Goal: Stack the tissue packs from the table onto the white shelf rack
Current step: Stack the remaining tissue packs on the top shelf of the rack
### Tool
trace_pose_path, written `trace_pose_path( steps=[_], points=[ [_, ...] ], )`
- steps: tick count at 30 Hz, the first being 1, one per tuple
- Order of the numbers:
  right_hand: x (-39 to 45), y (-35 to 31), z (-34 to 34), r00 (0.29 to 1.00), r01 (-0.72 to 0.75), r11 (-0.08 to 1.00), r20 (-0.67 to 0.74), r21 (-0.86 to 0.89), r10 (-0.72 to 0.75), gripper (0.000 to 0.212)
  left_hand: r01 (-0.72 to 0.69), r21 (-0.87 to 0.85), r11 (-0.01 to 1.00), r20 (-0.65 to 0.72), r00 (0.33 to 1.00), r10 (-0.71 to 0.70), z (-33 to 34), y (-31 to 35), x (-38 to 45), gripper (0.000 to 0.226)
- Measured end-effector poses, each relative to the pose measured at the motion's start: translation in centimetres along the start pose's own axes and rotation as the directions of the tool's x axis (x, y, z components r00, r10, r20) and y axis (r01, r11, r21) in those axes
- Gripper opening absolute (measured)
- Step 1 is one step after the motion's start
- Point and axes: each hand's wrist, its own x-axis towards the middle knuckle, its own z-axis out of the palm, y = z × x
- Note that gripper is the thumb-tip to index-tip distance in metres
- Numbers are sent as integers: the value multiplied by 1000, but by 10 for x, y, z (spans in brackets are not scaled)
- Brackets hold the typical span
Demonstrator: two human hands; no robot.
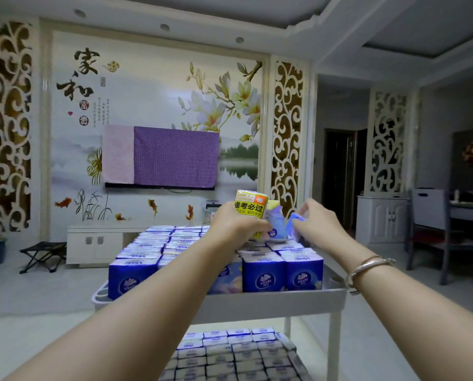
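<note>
The white shelf rack (257,298) stands in front of me, its top tier filled with several blue tissue packs (262,273) set upright. More packs (229,350) fill the lower tier. My left hand (232,225) grips a yellow pack with black lettering (250,206) and a blue pack (275,224) upright above the far right of the top tier. My right hand (316,220) pinches another blue pack (294,225) just beside them. A bracelet circles my right wrist.
A low white TV cabinet (98,243) and a covered wall TV (161,156) lie beyond the rack. A folding stool (44,254) stands at the left; a grey chair (433,232) and a table stand at the right. Pale floor surrounds the rack.
</note>
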Motion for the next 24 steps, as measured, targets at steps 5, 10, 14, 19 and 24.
trace_pose_path(
  steps=[5, 10, 14, 19, 24],
  points=[
    [3, -11, 7, 978, -85, 996, 187, -30, 89, 25, 29, -26, 999, 33, 999, -28, -2, 0, 0, 18],
    [-4, -15, -4, 960, -224, 972, 185, 67, 208, 42, 20, -38, 999, 84, 996, -17, -3, 4, -5, 19],
    [-14, -15, -16, 999, 23, 978, 35, 207, -30, 37, -21, -51, 998, 113, 993, 27, -2, 10, -11, 18],
    [-33, -17, -40, 969, 93, 901, 169, 424, -179, 15, -68, -44, 997, 173, 982, 75, 1, 18, -15, 20],
    [-33, 3, -54, 990, 57, 879, -138, 474, 10, 10, -16, 18, 1000, 232, 973, 12, 5, 21, -19, 26]
  ],
)
